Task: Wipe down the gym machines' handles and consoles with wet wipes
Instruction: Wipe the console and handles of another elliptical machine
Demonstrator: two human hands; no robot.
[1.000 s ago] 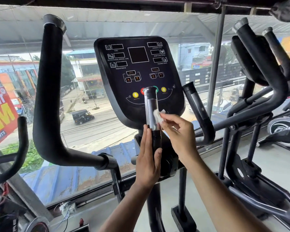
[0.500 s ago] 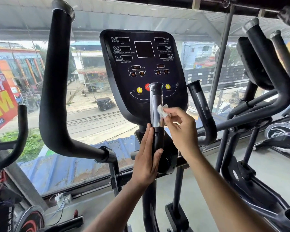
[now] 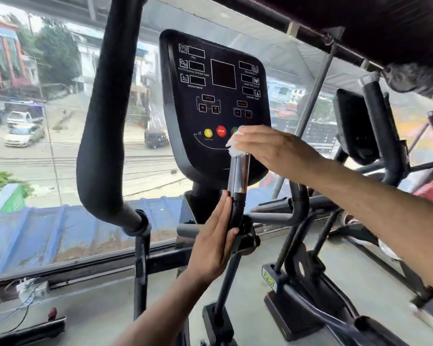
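Observation:
A black console (image 3: 215, 101) with dark displays and yellow, red and green buttons stands in front of me. Below it rises a short upright handle (image 3: 238, 176) with a chrome sleeve. My right hand (image 3: 273, 151) holds a crumpled white wet wipe (image 3: 234, 147) over the top end of this handle. My left hand (image 3: 214, 240) lies flat against the handle's black lower part, fingers straight and thumb on the front. A thick black moving arm handle (image 3: 103, 121) curves up on the left.
A second elliptical's console (image 3: 355, 126) and black handles (image 3: 383, 126) stand to the right. A large window (image 3: 48, 121) runs behind the machines, with a street beyond. Grey floor (image 3: 98, 308) lies below, with a cable at the lower left.
My right hand has moved the wipe up the chrome sleeve from its middle to its top end. My left hand stays at the handle's base. My head has moved closer and tilted.

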